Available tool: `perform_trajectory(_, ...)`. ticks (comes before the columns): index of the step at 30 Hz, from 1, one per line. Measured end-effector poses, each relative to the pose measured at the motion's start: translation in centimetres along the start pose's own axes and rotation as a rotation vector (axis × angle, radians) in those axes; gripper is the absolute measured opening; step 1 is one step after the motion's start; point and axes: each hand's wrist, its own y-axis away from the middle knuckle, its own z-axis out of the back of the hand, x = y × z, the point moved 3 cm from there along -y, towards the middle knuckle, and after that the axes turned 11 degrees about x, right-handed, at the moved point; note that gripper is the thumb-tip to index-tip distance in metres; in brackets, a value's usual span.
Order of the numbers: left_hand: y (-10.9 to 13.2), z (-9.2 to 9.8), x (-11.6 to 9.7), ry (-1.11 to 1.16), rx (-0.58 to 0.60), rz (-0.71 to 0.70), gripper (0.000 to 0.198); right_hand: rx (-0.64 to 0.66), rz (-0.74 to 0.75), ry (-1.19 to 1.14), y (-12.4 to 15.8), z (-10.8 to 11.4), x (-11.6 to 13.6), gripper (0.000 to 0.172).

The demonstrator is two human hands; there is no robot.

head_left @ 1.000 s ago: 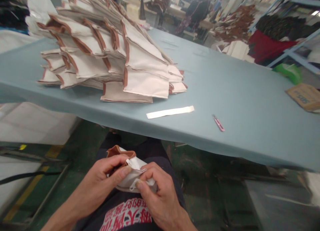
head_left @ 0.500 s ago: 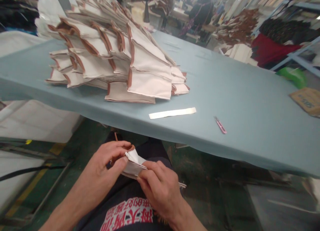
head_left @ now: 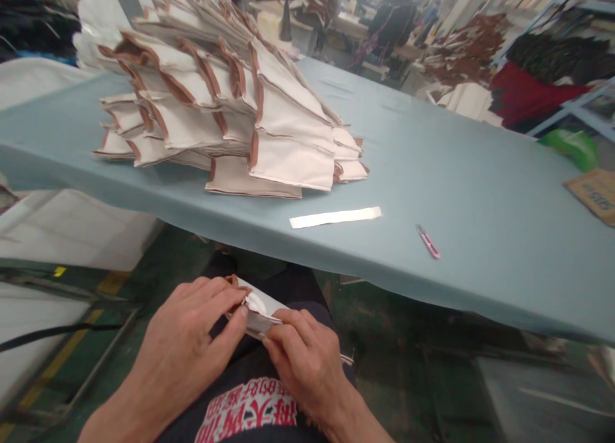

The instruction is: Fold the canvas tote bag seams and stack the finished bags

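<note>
Over my lap I hold a white fabric piece with brown edging [head_left: 262,304], much like those stacked on the table. My left hand [head_left: 192,328] pinches its edged end between thumb and fingers. Farther along the same piece, my right hand [head_left: 307,347] grips the side, with thumb and fingers closed on it. Part of the piece is hidden under my right hand, and a narrow end shows beyond it. A white strip [head_left: 335,217] and pink thread snips [head_left: 427,242] lie on the table beyond my hands.
A large stack of white, brown-edged fabric pieces [head_left: 293,158] covers the left part of the blue-covered table [head_left: 461,193]. A cardboard piece [head_left: 593,194] and a green bag [head_left: 571,147] are at right. A person [head_left: 391,27] sits in the background.
My left hand has turned slightly and its fingers press closer together on the edged end. The fabric between my hands has flattened somewhat. My right hand keeps its grip.
</note>
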Motion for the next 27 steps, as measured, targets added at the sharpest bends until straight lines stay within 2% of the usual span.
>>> perform_trajectory(5, -0.6, -0.4, 0.3, 0.573, 0.17, 0.165, 0.031, -0.043, 0.016, -0.019, 0.0, 0.9, 0.2, 0.021)
perform_trajectory(7, -0.9, -0.7, 0.1, 0.726, 0.224, 0.201, 0.031, -0.05, 0.005, -0.039, -0.1, 1.2, 0.3, 0.021)
perform_trajectory(12, -1.3, -1.1, -0.5, 0.895, 0.155, 0.298, 0.028, -0.069, -0.053, -0.162, -0.3, 2.3, 0.9, 0.016)
perform_trajectory(15, -1.2, -1.2, -1.1, 0.911, 0.094, 0.306, 0.029, -0.123, -0.1, -0.251, -0.3, 3.3, 1.4, 0.015)
perform_trajectory(18, -0.8, -1.4, -2.0, 0.827, 0.091, 0.275, 0.031, -0.208, -0.243, -0.408, -0.3, 4.6, 0.9, 0.017)
perform_trajectory(20, -0.5, -1.5, -2.5, 0.797, 0.098, 0.272, 0.033, -0.199, -0.341, -0.452, -0.8, 5.5, -0.1, 0.018)
perform_trajectory(25, -0.4, -1.6, -3.2, 0.665, 0.051, 0.181, 0.03, -0.105, -0.453, -0.196, -2.8, 7.1, -2.3, 0.017)
perform_trajectory(27, -0.5, -1.6, -3.6, 0.633, 0.067, 0.152, 0.028, -0.083, -0.471, -0.225, -3.4, 6.9, -2.3, 0.019)
